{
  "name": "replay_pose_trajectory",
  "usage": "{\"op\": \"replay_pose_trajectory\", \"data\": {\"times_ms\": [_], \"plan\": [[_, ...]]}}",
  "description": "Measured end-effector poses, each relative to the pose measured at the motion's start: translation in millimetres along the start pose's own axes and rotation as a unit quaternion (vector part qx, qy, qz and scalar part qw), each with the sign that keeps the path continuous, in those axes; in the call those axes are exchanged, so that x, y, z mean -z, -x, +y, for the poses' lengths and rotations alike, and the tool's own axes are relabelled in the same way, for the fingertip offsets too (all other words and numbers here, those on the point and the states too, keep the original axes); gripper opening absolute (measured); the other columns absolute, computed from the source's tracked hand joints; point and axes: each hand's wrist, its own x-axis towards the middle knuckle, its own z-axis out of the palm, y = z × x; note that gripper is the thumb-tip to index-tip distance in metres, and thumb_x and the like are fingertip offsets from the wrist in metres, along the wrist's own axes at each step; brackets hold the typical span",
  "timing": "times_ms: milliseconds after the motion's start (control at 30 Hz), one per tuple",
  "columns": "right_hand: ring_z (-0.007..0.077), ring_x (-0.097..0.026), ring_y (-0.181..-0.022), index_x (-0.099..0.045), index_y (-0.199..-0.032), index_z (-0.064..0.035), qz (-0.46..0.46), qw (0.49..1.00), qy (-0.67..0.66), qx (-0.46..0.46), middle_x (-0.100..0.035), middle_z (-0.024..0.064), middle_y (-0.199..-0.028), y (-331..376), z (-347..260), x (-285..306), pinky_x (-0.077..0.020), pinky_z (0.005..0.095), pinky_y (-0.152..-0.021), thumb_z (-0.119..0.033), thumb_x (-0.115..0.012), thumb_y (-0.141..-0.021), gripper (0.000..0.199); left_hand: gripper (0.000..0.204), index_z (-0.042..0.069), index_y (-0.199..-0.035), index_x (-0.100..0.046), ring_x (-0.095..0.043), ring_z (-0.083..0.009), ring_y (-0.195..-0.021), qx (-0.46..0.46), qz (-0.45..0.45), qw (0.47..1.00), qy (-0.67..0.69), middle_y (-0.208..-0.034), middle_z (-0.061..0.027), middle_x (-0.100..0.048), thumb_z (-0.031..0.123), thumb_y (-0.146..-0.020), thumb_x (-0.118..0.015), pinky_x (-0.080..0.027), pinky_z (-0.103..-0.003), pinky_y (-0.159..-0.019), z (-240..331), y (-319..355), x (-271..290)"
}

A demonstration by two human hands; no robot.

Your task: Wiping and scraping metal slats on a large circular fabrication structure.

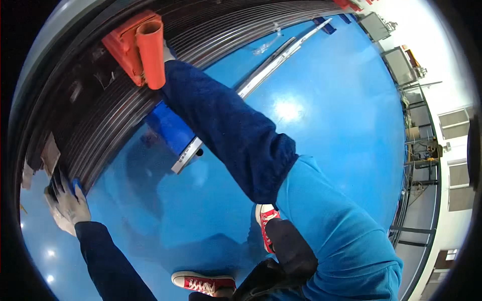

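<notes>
Glossy blue floor gives us broad room in the head view, from one pale rail to the shelving. Leftward runs one stack of dark bars, too many to count. At its lower end is our gloved left hand, fingers spread — contact unclear. Our right hand is mostly behind one orange bracket at the stack — we cannot tell its fingers' state.

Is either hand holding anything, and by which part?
Left gloved hand: at the end of the long dark profiles; whether it grips them cannot be told. Right hand: mostly hidden behind the orange tube, so its hold cannot be told.
</notes>
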Motion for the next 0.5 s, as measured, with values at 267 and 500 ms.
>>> {"op": "replay_pose_trajectory", "data": {"times_ms": [267,500], "plan": [[0.0397,-0.051,-0.093,-0.063,-0.094,0.0000,-0.331,0.833,-0.309,0.317,-0.060,0.0208,-0.099,-14.3,251.6,115.9,-0.0301,0.0594,-0.091,-0.031,-0.047,-0.079,0.038,0.068,0.007,-0.138,-0.031,-0.041,-0.0336,-0.119,0.025,-0.105,0.994,0.006,-0.133,-0.0196,-0.040,0.035,-0.082,-0.058,-0.030,-0.039,-0.104,27.6,-24.2,41.1],[0.0405,-0.052,-0.097,-0.065,-0.095,-0.0018,-0.387,0.783,-0.317,0.369,-0.061,0.0227,-0.103,-30.1,249.7,97.3,-0.0324,0.0602,-0.092,-0.033,-0.048,-0.079,0.039,0.084,0.008,-0.138,-0.030,-0.040,-0.0327,-0.120,-0.004,-0.039,0.999,0.027,-0.133,-0.0183,-0.040,0.040,-0.071,-0.069,-0.031,-0.038,-0.104,26.7,-34.2,28.0]]}}
